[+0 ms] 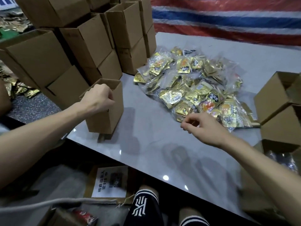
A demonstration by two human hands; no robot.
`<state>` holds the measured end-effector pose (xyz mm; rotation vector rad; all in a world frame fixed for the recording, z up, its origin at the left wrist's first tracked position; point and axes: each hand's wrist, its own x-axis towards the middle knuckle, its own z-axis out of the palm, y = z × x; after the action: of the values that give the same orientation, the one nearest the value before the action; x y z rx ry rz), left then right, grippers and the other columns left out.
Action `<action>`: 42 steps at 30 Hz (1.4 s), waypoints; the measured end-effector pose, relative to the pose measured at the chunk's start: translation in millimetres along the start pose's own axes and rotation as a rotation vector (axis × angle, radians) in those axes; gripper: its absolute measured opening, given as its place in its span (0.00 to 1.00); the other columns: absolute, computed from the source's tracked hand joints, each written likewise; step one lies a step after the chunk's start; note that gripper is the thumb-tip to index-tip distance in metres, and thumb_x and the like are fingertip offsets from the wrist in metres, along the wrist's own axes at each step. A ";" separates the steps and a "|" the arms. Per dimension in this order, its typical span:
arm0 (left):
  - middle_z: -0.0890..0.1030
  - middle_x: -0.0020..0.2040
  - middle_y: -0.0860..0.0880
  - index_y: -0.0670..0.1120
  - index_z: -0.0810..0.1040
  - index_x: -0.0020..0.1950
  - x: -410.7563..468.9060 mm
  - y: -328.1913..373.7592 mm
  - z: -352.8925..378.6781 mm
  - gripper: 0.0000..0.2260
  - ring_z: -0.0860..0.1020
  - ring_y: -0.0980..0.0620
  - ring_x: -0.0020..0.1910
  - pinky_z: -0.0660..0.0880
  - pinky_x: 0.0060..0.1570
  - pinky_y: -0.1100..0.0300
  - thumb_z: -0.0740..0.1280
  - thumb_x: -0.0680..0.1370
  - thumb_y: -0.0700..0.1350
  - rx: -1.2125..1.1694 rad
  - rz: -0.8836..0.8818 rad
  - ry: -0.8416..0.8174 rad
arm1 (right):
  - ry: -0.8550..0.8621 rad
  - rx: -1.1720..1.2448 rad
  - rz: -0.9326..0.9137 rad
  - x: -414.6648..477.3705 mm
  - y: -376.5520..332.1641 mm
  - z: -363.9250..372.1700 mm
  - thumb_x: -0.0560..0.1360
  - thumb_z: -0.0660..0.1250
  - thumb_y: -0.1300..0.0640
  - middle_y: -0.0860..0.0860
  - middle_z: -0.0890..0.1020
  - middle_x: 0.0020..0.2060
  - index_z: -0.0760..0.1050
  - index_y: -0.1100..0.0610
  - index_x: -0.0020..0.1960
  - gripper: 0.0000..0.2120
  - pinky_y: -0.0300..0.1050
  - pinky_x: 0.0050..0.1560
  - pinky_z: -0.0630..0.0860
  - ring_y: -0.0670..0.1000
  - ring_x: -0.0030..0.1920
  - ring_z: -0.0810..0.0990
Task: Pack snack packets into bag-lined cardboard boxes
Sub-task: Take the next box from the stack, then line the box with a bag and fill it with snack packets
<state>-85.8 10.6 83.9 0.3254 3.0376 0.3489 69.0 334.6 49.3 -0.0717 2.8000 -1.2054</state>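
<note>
An open cardboard box (106,118) stands upright at the left edge of the grey table (154,152). My left hand (97,99) grips its near rim, fingers curled over the edge. A heap of gold snack packets in clear bags (192,88) lies across the middle and right of the table. My right hand (205,128) hovers at the heap's near edge, fingers loosely curled and apart, with nothing visibly in them. The inside of the box is hidden from view.
Stacks of empty cardboard boxes (84,38) fill the far left. More boxes (280,108) stand at the right edge. A carton with a printed label (110,181) sits on the floor below the table. A striped tarp (228,17) hangs behind.
</note>
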 end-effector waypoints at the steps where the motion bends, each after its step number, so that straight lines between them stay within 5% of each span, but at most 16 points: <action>1: 0.81 0.37 0.50 0.47 0.83 0.36 -2.0 8.7 -0.3 0.06 0.77 0.51 0.37 0.69 0.30 0.60 0.68 0.72 0.40 0.003 0.017 -0.017 | 0.001 0.004 0.001 -0.8 0.5 0.4 0.78 0.68 0.54 0.43 0.83 0.36 0.82 0.49 0.42 0.07 0.37 0.40 0.72 0.42 0.38 0.80; 9: 0.83 0.40 0.51 0.47 0.84 0.39 -24.5 76.0 2.5 0.05 0.80 0.49 0.44 0.81 0.42 0.47 0.69 0.72 0.40 -0.050 0.254 -0.191 | 0.021 0.015 0.024 -12.1 7.3 -4.2 0.78 0.68 0.55 0.44 0.82 0.35 0.81 0.50 0.40 0.08 0.41 0.40 0.74 0.44 0.36 0.79; 19: 0.77 0.45 0.55 0.54 0.80 0.42 -56.3 131.3 19.7 0.12 0.72 0.54 0.46 0.77 0.45 0.49 0.65 0.72 0.36 -0.002 0.648 -0.376 | 0.087 -0.055 0.092 -31.0 25.5 -11.2 0.78 0.68 0.55 0.45 0.83 0.39 0.80 0.49 0.40 0.08 0.53 0.49 0.78 0.49 0.41 0.81; 24: 0.72 0.41 0.57 0.51 0.84 0.45 -64.9 141.1 28.2 0.14 0.69 0.57 0.40 0.66 0.37 0.63 0.65 0.71 0.33 0.069 0.846 -0.473 | 0.194 -0.088 0.158 -39.4 33.6 -13.1 0.77 0.67 0.55 0.44 0.82 0.39 0.78 0.48 0.40 0.08 0.48 0.47 0.76 0.45 0.41 0.79; 30: 0.75 0.43 0.55 0.48 0.85 0.42 -64.8 141.8 38.6 0.15 0.74 0.52 0.45 0.73 0.46 0.51 0.67 0.69 0.29 -0.036 0.983 -0.552 | 0.260 -0.251 0.162 -49.8 30.0 -17.3 0.77 0.67 0.52 0.42 0.79 0.38 0.78 0.48 0.41 0.06 0.50 0.45 0.76 0.47 0.42 0.77; 33: 0.76 0.43 0.54 0.47 0.86 0.41 -62.9 141.5 47.5 0.14 0.75 0.52 0.46 0.73 0.53 0.53 0.67 0.68 0.29 -0.084 1.072 -0.527 | 0.250 -0.318 0.125 -54.5 28.1 -18.6 0.77 0.67 0.52 0.44 0.79 0.39 0.79 0.50 0.43 0.05 0.49 0.47 0.75 0.49 0.45 0.77; 36: 0.79 0.45 0.54 0.50 0.85 0.42 -58.9 139.1 59.1 0.13 0.76 0.54 0.50 0.61 0.73 0.53 0.70 0.70 0.31 -0.031 1.103 -0.436 | 0.226 -0.395 0.115 -59.0 29.3 -16.9 0.78 0.66 0.49 0.44 0.79 0.41 0.80 0.50 0.46 0.07 0.48 0.52 0.71 0.48 0.47 0.74; 39: 0.79 0.45 0.56 0.50 0.84 0.44 -57.2 135.4 69.7 0.11 0.77 0.53 0.48 0.65 0.67 0.50 0.72 0.72 0.34 -0.117 1.050 -0.347 | 0.144 -0.487 0.135 -63.6 32.9 -11.6 0.79 0.62 0.43 0.43 0.79 0.43 0.80 0.48 0.49 0.11 0.50 0.60 0.68 0.47 0.48 0.74; 42: 0.79 0.49 0.54 0.51 0.80 0.61 -61.6 126.8 83.1 0.17 0.77 0.53 0.48 0.71 0.59 0.52 0.72 0.74 0.37 -0.221 1.018 -0.184 | 0.132 -0.511 0.182 -67.5 38.5 -4.9 0.80 0.59 0.42 0.44 0.77 0.45 0.79 0.48 0.53 0.13 0.50 0.67 0.62 0.47 0.52 0.73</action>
<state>7.3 136.0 35.0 1.7344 2.3633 0.6278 135.4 370.0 29.2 0.2299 3.0716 -0.4530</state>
